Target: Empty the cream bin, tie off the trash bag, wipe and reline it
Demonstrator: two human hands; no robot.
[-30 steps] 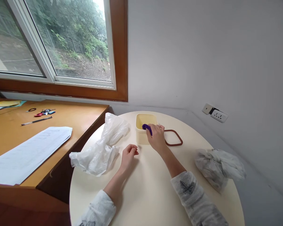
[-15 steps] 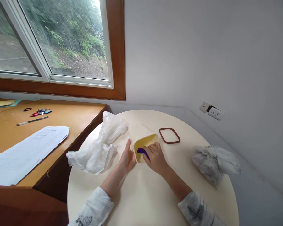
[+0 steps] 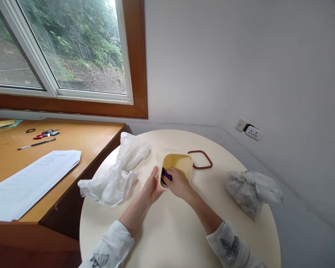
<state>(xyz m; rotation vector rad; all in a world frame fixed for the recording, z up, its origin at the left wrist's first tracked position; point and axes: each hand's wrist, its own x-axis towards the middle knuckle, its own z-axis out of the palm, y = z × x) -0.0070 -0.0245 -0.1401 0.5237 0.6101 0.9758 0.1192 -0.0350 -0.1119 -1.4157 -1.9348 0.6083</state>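
Observation:
A yellow square container (image 3: 181,160) with a pale rim stands tilted on the round table, its opening towards me. My left hand (image 3: 152,187) grips its left side, thumb up along the outer wall and fingers around the lower corner. Inside the container is my right hand (image 3: 179,182), closed on a dark purple cloth (image 3: 166,174) pressed near the left inner wall. The fingertips of the right hand are partly hidden. Just beyond the container's right edge lies a reddish-brown rounded-square ring (image 3: 203,168), flat on the table.
A crumpled white plastic bag (image 3: 108,186) lies on the left of the round table (image 3: 167,230). A knotted grey plastic bag (image 3: 245,191) sits near the right edge. On the wooden desk (image 3: 100,130) are papers (image 3: 41,182), a pen (image 3: 36,144) and keys (image 3: 47,133).
The container has tipped and turned so more of its inside shows. My right hand has moved deeper into it with the purple cloth, towards the left wall. My left hand keeps its grip.

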